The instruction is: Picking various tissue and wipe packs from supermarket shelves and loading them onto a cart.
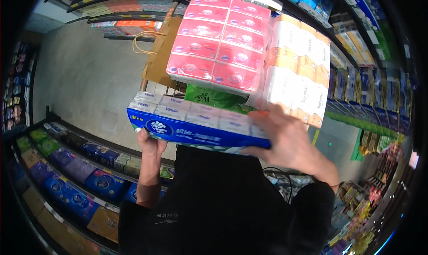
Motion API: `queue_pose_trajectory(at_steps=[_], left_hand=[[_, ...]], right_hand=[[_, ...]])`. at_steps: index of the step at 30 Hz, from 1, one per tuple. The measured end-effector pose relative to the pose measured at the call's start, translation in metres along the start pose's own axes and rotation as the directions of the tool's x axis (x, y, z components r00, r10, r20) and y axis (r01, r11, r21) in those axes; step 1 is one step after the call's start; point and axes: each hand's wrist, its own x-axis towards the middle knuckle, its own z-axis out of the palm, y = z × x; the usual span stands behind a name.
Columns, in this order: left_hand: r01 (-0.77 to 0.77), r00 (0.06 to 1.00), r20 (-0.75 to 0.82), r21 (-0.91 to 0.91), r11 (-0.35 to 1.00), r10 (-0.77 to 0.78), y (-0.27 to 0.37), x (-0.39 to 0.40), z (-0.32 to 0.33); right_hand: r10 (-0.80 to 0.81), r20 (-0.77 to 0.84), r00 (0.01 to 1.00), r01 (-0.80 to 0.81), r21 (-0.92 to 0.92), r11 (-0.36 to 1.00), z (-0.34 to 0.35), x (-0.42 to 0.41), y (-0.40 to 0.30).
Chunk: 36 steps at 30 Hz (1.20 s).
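Note:
A long blue and white Vinda tissue multipack [200,129] is held level before my body. My left hand [150,148] supports its left end from below, the thumb on the front. My right hand [284,138] grips its right end, slightly blurred. Just beyond the pack, a pink multipack of tissue packets [217,43] lies next to a white and orange multipack [297,68] in clear wrap. Part of a green pack [212,96] shows under the pink one. What supports these packs is mostly hidden.
A brown cardboard piece [164,54] with a looped cord stands left of the pink pack, by a cart's upright. Shelves of tissue packs [103,183] run along the lower left. More stocked shelves [354,41] stand at the upper right. Grey floor [83,78] shows at left.

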Motion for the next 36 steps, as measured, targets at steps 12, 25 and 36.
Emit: queue_pose_trajectory(at_steps=[12,25,36], left_hand=[[0.434,0.823,-0.438,0.076,0.898,-0.361,-0.023,0.019,-0.069],[0.712,0.668,-0.523,0.241,0.659,-0.53,-0.069,0.06,-0.061],[0.632,0.759,-0.635,0.667,0.395,-0.141,-0.11,0.008,-0.014]], right_hand=[[0.05,-0.297,0.953,-0.069,-0.054,0.996,0.163,-0.018,0.035],[-0.012,-0.412,0.911,0.0,-0.03,1.0,0.224,-0.037,0.121],[-0.185,-0.61,0.771,0.386,0.217,0.896,0.023,-0.089,0.136]])
